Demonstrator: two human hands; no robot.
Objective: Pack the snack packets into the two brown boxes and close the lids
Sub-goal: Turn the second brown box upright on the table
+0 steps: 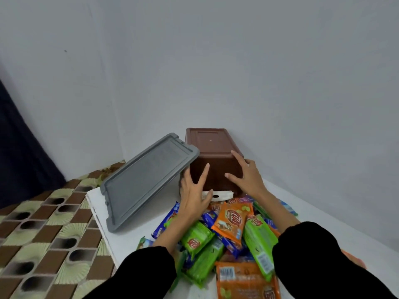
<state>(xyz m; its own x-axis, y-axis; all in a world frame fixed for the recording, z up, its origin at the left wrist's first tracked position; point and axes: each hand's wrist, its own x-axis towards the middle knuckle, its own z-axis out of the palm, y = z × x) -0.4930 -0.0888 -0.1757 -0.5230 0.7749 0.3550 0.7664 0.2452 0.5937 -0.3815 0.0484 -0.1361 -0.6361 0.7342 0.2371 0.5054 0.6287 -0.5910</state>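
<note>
A brown plastic box [212,147] lies tipped with its bottom facing up and toward me, at the back of the white table [149,203]. Its grey lid [146,180] hangs open to the left, leaning down onto the table. My left hand [194,188] presses flat against the box's near left side with fingers spread. My right hand [246,172] lies on the near right corner, fingers straight. A pile of snack packets [228,231] in green, orange and blue lies in front of the box, under my forearms. Only one box is in view.
A white latch [218,195] shows at the box's lower edge. The table stands in a corner of grey walls. A brown and cream patterned floor [43,229] lies to the left, with a dark curtain [19,147] beyond.
</note>
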